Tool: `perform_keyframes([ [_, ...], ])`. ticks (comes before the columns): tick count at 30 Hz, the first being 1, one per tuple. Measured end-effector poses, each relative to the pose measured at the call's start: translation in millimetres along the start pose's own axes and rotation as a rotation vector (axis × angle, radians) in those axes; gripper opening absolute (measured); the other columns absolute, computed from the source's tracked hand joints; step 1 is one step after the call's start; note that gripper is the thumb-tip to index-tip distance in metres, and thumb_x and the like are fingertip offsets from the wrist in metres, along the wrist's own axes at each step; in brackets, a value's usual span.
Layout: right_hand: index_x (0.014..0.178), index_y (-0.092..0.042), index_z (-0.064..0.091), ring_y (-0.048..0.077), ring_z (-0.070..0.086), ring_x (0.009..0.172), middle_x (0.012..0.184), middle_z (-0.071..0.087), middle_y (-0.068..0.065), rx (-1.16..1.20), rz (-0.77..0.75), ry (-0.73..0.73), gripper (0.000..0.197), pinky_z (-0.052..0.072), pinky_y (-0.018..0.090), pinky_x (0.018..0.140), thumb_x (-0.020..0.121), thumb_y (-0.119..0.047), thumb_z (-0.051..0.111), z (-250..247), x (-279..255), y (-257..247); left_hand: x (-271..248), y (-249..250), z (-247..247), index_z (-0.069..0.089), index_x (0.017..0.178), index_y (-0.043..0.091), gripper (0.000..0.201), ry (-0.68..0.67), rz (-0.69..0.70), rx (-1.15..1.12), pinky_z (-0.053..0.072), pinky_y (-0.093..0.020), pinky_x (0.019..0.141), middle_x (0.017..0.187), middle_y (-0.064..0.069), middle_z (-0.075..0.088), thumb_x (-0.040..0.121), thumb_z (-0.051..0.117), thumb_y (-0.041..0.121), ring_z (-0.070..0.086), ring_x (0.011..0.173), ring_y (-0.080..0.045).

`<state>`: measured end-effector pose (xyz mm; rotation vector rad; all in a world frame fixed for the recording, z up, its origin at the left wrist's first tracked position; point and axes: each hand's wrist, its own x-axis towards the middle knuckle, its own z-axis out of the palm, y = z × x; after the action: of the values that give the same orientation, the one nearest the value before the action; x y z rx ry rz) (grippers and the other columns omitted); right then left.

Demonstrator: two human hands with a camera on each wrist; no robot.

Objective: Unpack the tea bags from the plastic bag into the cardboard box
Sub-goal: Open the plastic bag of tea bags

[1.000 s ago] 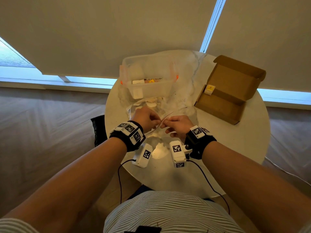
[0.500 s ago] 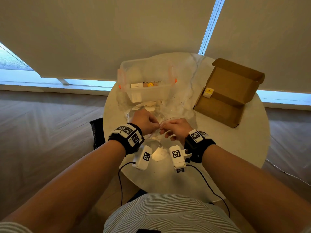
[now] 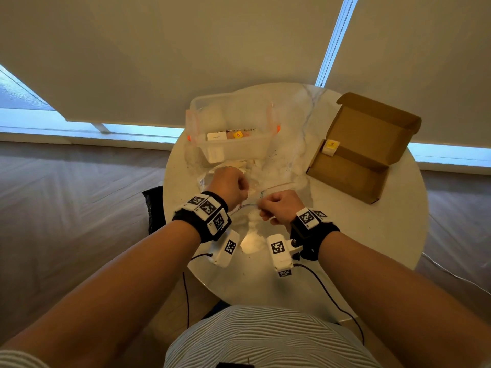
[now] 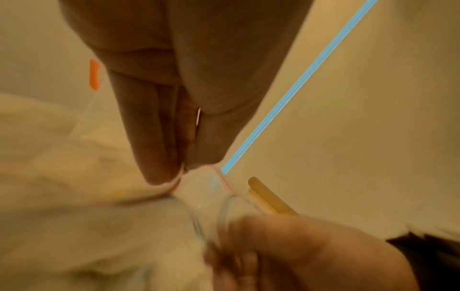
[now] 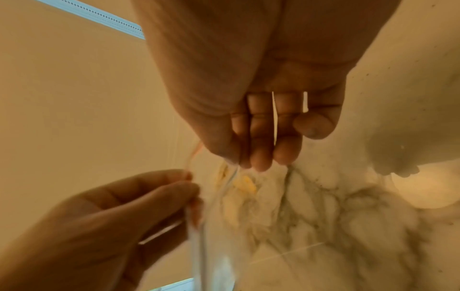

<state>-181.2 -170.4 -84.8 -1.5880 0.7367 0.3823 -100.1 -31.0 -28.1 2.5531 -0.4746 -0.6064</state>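
A clear plastic zip bag (image 3: 261, 179) lies on the round marble table (image 3: 345, 235), with pale tea bags (image 3: 239, 164) showing through its far end. My left hand (image 3: 228, 185) and right hand (image 3: 276, 205) each pinch one lip of the bag's mouth, close together. The seal strip (image 4: 225, 182) runs between the fingertips in the left wrist view. Yellowish tea bags (image 5: 245, 184) show inside the bag in the right wrist view. The open cardboard box (image 3: 364, 144) stands at the right with one yellow-labelled tea bag (image 3: 330, 146) in it.
A clear plastic tub (image 3: 233, 128) with orange clips holds small packets just behind the zip bag. A dark object (image 3: 152, 208) sits on the floor left of the table. Cables hang from my wrist cameras over the near table edge.
Both hands stay pinched on the bag's mouth; the lips have parted slightly as the hands pull apart. The head view has shifted a little.
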Motion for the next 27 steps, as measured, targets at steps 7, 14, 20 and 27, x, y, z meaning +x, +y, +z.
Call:
perform_keyframes([
  [7,0.07,-0.006,0.069,0.013,0.057,0.05,0.062,0.068,0.004,-0.297,0.057,0.069,0.026,0.042,0.022,0.046,0.083,-0.028,0.069,-27.5,-2.3,28.0,2.8,-3.6,-22.1,0.07,0.085,0.011,0.02,0.103,0.241,0.079,0.046,-0.03,0.076,0.093,-0.003,0.06,0.083,0.057,-0.004,0.058,0.086,-0.022],
  [14,0.061,-0.006,0.062,0.022,0.056,0.056,0.06,0.062,0.009,-0.625,-0.611,0.095,0.041,0.05,0.034,0.06,0.089,-0.035,0.06,-20.0,-22.7,-4.9,9.2,-5.5,-3.3,0.069,0.117,0.019,0.03,-0.003,0.267,0.294,0.047,-0.04,0.096,0.12,-0.001,0.064,0.088,0.061,0.016,0.058,0.112,-0.025],
  [20,0.146,-0.015,0.032,0.028,0.039,0.131,0.141,0.046,0.009,-1.241,-0.866,-0.241,0.061,0.035,0.04,0.11,0.09,-0.026,0.054,3.7,-25.3,18.1,8.3,-4.2,-7.3,0.062,0.128,0.017,0.043,-0.014,0.326,0.314,0.048,-0.041,0.096,0.129,0.002,0.057,0.086,0.062,0.008,0.057,0.114,-0.024],
  [27,0.147,-0.024,0.027,0.028,0.05,0.116,0.129,0.053,0.006,-1.372,-0.626,-0.421,0.061,0.045,0.043,0.098,0.091,-0.028,0.051,-8.3,-20.4,38.1,6.0,-7.4,-19.0,0.053,0.137,0.018,0.052,0.068,0.322,0.296,0.049,-0.037,0.088,0.133,0.002,0.05,0.088,0.05,0.001,0.058,0.11,-0.026],
])
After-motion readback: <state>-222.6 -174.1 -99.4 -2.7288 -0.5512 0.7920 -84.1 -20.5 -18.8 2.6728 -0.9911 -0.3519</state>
